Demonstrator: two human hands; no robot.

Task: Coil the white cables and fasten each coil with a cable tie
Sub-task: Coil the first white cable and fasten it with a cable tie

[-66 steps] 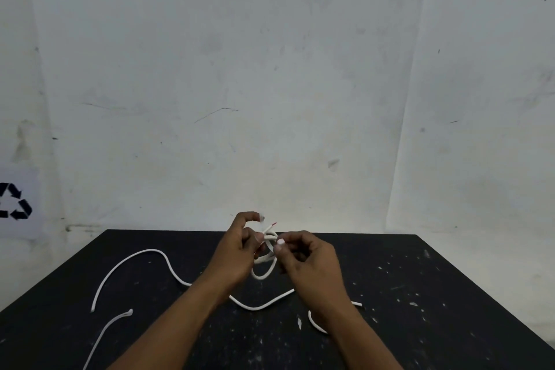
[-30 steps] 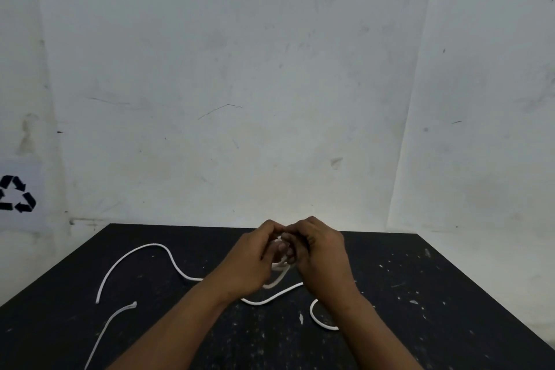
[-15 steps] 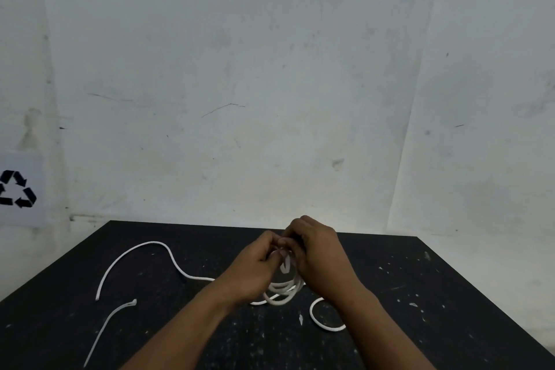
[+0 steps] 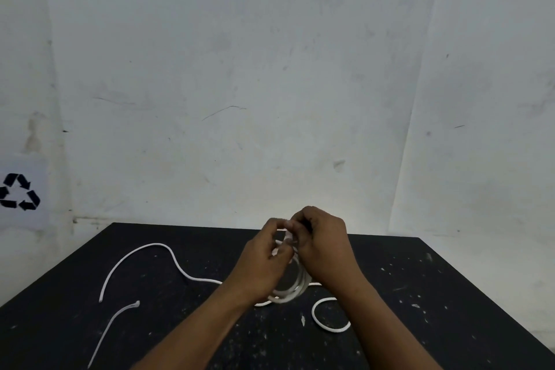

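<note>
A small coil of white cable (image 4: 292, 290) hangs between my two hands above the middle of the black table (image 4: 435, 294). My left hand (image 4: 264, 261) pinches the coil's top from the left. My right hand (image 4: 322, 246) closes on the same spot from the right, fingers curled over it. Whether a cable tie is between the fingers is hidden. The cable's loose tail (image 4: 156, 255) snakes away to the left on the table. A curved piece of cable (image 4: 322, 320) lies under my right wrist.
A second white cable (image 4: 112, 330) lies at the front left, running off the table's near edge. White paint flecks dot the tabletop. A pale wall rises right behind the table's far edge, with a recycling sign (image 4: 19, 192) at the left.
The cable has been gathered from one small loop into a coil of several turns between my hands. Less loose cable lies on the table. Both hands rose slightly and shifted right.
</note>
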